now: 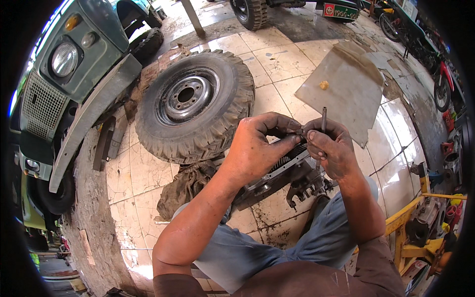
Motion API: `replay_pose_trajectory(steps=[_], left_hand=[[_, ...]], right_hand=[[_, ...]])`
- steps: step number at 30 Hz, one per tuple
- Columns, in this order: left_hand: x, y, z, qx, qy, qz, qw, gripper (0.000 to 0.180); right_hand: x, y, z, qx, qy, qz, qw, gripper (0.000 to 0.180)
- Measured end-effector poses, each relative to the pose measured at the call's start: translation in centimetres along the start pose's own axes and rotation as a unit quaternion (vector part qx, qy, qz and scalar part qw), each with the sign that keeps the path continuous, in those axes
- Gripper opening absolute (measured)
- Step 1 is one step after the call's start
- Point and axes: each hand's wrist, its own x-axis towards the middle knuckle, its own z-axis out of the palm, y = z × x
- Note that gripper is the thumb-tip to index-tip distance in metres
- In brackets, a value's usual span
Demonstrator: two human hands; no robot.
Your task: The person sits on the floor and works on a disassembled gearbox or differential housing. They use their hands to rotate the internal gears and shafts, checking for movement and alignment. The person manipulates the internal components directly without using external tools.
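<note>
My left hand [262, 146] and my right hand [334, 151] meet fingertip to fingertip above a greasy metal housing [264, 185]. Between the thumb and finger of my left hand is a small dark piece [300, 132], mostly hidden. My right hand is closed round a thin metal rod [324, 120] that stands upright out of its fingers, and its thumb tip lies close to the small piece. Inside the housing, toothed gears [282, 162] show below my left thumb. A dark metal part with prongs [299, 192] sits at the housing's right side, under my right hand.
A wheel with a knobbly tyre [198, 104] lies flat at the far left, with a dark rag [185, 190] nearer me. A translucent sheet [346, 84] with a yellowish lump [324, 85] lies far right. A green vehicle [74, 69] stands left; a yellow frame [401, 220] stands right.
</note>
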Motion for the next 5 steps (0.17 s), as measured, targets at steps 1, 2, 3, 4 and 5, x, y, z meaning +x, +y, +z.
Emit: replay_pose_trajectory(steps=[1,2,3,4,5], left_hand=[[0.02,-0.01,0.02,0.003,0.002,0.002,1.000,0.020],[0.03,-0.02,0.02,0.007,0.003,0.004,1.000,0.020],[0.02,-0.08,-0.01,0.007,0.000,0.013,1.000,0.020],[0.03,-0.14,-0.08,0.008,-0.002,0.023,1.000,0.020],[0.03,-0.22,-0.17,0.009,-0.004,0.032,0.999,0.020]], right_hand=[[-0.04,-0.09,-0.04,0.000,-0.003,0.001,1.000,0.021],[-0.04,-0.10,-0.02,0.004,-0.004,0.000,1.000,0.021],[-0.04,-0.07,-0.01,0.008,-0.004,-0.001,1.000,0.021],[0.01,-0.03,0.02,0.013,-0.006,-0.003,1.000,0.021],[0.08,-0.12,0.06,0.012,-0.008,-0.004,1.000,0.021]])
